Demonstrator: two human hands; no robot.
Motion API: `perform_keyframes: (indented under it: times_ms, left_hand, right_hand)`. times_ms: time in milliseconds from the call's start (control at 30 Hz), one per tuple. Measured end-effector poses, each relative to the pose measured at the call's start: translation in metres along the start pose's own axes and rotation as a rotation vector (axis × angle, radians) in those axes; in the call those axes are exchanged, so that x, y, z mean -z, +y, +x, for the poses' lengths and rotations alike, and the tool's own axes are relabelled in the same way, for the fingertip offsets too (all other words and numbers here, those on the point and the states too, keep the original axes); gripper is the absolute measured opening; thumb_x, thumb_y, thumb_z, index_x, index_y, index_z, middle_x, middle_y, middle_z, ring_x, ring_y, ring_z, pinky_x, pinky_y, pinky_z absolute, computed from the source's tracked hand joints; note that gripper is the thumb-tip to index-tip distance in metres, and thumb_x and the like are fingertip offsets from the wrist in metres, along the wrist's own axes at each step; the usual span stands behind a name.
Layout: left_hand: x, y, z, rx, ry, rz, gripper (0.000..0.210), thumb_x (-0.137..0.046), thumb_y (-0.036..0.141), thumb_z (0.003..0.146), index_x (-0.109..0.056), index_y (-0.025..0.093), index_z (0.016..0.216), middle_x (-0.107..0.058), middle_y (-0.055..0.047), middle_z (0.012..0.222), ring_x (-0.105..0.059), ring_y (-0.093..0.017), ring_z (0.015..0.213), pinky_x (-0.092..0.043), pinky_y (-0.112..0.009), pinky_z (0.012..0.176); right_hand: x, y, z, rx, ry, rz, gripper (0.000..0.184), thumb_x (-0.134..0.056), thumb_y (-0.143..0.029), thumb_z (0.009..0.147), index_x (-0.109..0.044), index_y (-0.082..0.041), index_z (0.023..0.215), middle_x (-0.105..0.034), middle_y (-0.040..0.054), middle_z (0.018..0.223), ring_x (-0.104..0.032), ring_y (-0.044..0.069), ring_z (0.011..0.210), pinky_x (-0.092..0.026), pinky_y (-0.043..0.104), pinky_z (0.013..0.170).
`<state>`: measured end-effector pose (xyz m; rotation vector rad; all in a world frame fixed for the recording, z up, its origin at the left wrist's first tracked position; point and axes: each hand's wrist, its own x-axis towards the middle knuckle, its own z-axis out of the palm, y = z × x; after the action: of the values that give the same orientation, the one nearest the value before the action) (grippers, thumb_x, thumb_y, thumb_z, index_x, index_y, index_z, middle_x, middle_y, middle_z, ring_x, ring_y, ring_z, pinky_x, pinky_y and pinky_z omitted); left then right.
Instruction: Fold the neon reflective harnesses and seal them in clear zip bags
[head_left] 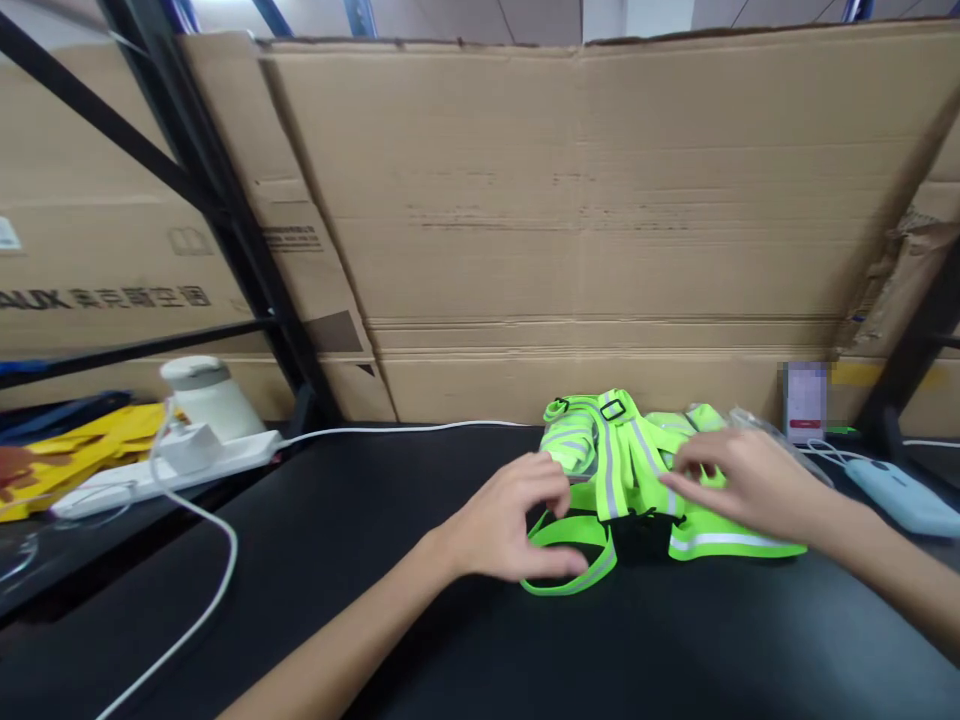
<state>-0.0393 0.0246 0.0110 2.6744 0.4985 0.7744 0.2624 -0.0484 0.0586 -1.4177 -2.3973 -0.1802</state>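
A heap of neon-yellow reflective straps, looking like a safety vest or harness [637, 455], lies on the black table [360, 560]. It has grey reflective stripes and a black buckle [612, 409]. My left hand [517, 520] is at the left side of the heap, above a loose strap loop [574, 588], with thumb and curved fingers apart. Over the right part of the heap is my right hand [739, 475], its fingers bent and the thumb apart from them. I see nothing held in either hand; whether the fingertips touch the fabric I cannot tell.
Behind the table stands a cardboard wall [480, 230]. At the right are a phone [806, 405] propped upright and a light-blue power bank [904, 495] with a cable. To the left are a white power strip [165, 472], a white bottle [214, 395], yellow fabric [105, 445] and a white cable [217, 590].
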Motion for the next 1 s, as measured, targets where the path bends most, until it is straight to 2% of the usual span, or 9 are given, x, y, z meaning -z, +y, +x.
perform_keyframes:
  times_ms: [100, 233, 300, 433, 533, 633, 733, 833, 1000]
  left_hand:
    - [-0.003, 0.014, -0.014, -0.029, -0.120, 0.109, 0.052, -0.078, 0.068, 0.069, -0.064, 0.021, 0.087, -0.061, -0.002, 0.079, -0.056, -0.022, 0.079, -0.043, -0.034, 0.080]
    - [-0.003, 0.003, -0.032, 0.084, -0.160, 0.087, 0.025, -0.067, 0.045, 0.091, -0.067, 0.022, 0.082, -0.064, -0.003, 0.080, -0.059, -0.022, 0.087, -0.045, -0.032, 0.083]
    - [-0.001, -0.008, -0.037, 0.160, -0.123, -0.013, 0.027, -0.062, 0.039, 0.095, -0.066, 0.020, 0.076, -0.064, -0.003, 0.079, -0.060, -0.019, 0.083, -0.046, -0.030, 0.080]
    - [0.002, -0.027, -0.040, 0.372, 0.025, -0.143, 0.031, -0.066, 0.043, 0.092, -0.068, 0.018, 0.073, -0.062, -0.003, 0.079, -0.059, -0.015, 0.071, -0.046, -0.026, 0.068]
    - [0.003, -0.038, -0.043, 0.535, 0.037, -0.259, 0.031, -0.070, 0.047, 0.086, -0.068, 0.017, 0.079, -0.062, -0.003, 0.080, -0.060, -0.016, 0.071, -0.047, -0.025, 0.065]
    - [0.003, -0.047, -0.047, 0.611, 0.016, -0.296, 0.034, -0.076, 0.049, 0.078, -0.069, 0.018, 0.091, -0.065, -0.003, 0.086, -0.062, -0.018, 0.075, -0.049, -0.026, 0.067]
    - [0.001, -0.048, -0.051, 0.569, 0.003, -0.114, 0.034, -0.075, 0.051, 0.077, -0.070, 0.021, 0.092, -0.066, -0.003, 0.095, -0.061, -0.018, 0.080, -0.050, -0.030, 0.077]
    - [0.000, -0.040, -0.054, 0.608, 0.001, 0.101, 0.039, -0.069, 0.058, 0.080, -0.070, 0.023, 0.096, -0.063, -0.003, 0.096, -0.057, -0.018, 0.076, -0.047, -0.029, 0.075]
    - [0.005, -0.018, -0.063, 0.796, -0.051, 0.208, 0.047, -0.058, 0.066, 0.084, -0.065, 0.021, 0.098, -0.058, 0.000, 0.078, -0.054, -0.017, 0.066, -0.036, -0.026, 0.060]
  right_hand:
    - [-0.020, 0.008, -0.053, -0.041, 0.043, 0.015, 0.032, -0.057, -0.053, 0.096, -0.071, -0.025, 0.093, -0.074, 0.0054, 0.086, -0.070, 0.025, 0.077, -0.052, 0.036, 0.068]
    - [-0.039, 0.044, -0.100, -0.166, 0.059, 0.076, 0.030, -0.063, -0.053, 0.092, -0.071, -0.029, 0.109, -0.075, 0.0070, 0.109, -0.071, 0.030, 0.099, -0.057, 0.041, 0.083]
    - [-0.046, 0.061, -0.112, -0.202, 0.037, 0.114, 0.028, -0.063, -0.051, 0.093, -0.072, -0.030, 0.108, -0.074, 0.0065, 0.110, -0.071, 0.030, 0.101, -0.056, 0.044, 0.088]
    - [-0.053, 0.075, -0.123, -0.283, 0.019, 0.220, 0.031, -0.063, -0.055, 0.092, -0.075, -0.029, 0.104, -0.072, 0.0049, 0.085, -0.070, 0.028, 0.086, -0.056, 0.045, 0.084]
    - [-0.053, 0.068, -0.123, -0.315, -0.037, 0.349, 0.030, -0.062, -0.054, 0.093, -0.076, -0.028, 0.099, -0.068, 0.0039, 0.078, -0.068, 0.025, 0.079, -0.056, 0.039, 0.077]
    - [-0.055, 0.062, -0.124, -0.302, -0.067, 0.438, 0.030, -0.062, -0.053, 0.094, -0.074, -0.026, 0.087, -0.069, 0.0048, 0.086, -0.066, 0.024, 0.082, -0.054, 0.036, 0.078]
    - [-0.059, 0.066, -0.128, -0.312, -0.031, 0.431, 0.030, -0.066, -0.054, 0.091, -0.074, -0.025, 0.092, -0.069, 0.0040, 0.086, -0.064, 0.021, 0.075, -0.053, 0.032, 0.069]
    - [-0.060, 0.071, -0.135, -0.299, 0.027, 0.362, 0.031, -0.066, -0.053, 0.091, -0.073, -0.024, 0.097, -0.069, 0.0046, 0.089, -0.060, 0.017, 0.066, -0.051, 0.029, 0.061]
    - [-0.054, 0.060, -0.150, -0.183, -0.012, 0.223, 0.042, -0.073, -0.046, 0.088, -0.065, -0.027, 0.125, -0.067, 0.0082, 0.124, -0.069, 0.024, 0.099, -0.059, 0.032, 0.084]
